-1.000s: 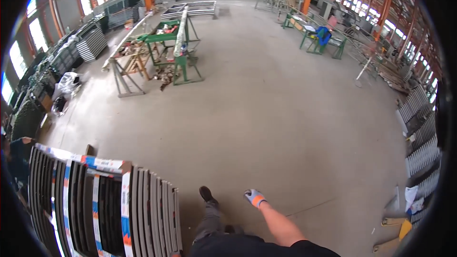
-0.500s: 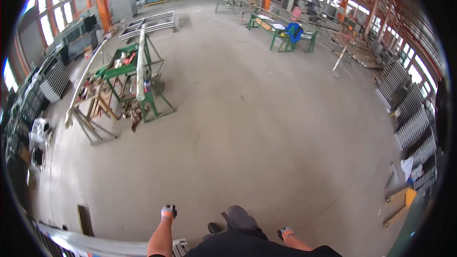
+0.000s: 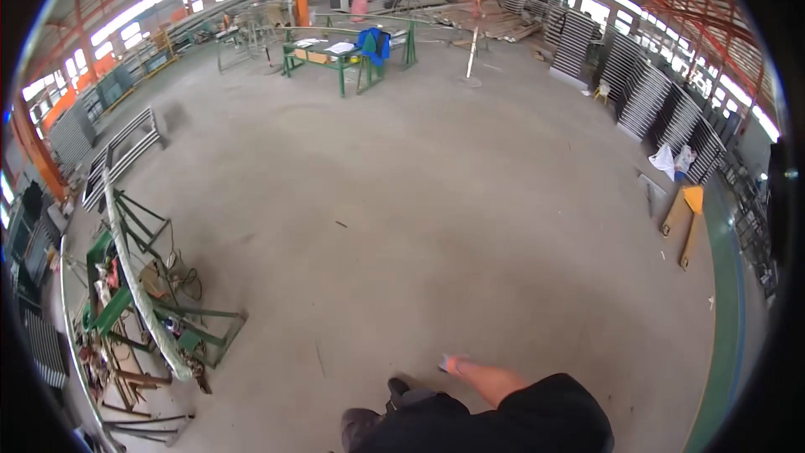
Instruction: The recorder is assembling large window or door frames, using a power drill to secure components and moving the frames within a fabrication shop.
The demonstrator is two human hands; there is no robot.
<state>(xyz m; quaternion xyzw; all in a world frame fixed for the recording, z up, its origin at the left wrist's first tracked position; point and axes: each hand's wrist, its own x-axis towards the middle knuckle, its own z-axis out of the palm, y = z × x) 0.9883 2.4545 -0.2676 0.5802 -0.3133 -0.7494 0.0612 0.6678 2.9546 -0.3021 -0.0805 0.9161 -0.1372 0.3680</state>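
My right hand (image 3: 447, 362), in a greyish work glove with an orange cuff, swings low in front of my body, above the bare concrete floor (image 3: 402, 285). It touches nothing that I can see; its fingers are too small and smeared to read. My left hand is out of the picture. Below show my black shirt (image 3: 520, 419) and a dark shoe (image 3: 398, 386).
At the left a green work stand (image 3: 109, 310) carries a long wrapped bar (image 3: 138, 285). A green table (image 3: 323, 54) with a blue cloth (image 3: 375, 46) stands ahead. A yellow pallet jack (image 3: 693, 200) and stacked panels (image 3: 646, 101) line the right.
My view has swung to the right, so the stand and table now lie further left. My left hand has left the picture. My right arm has swung forward and across my body.
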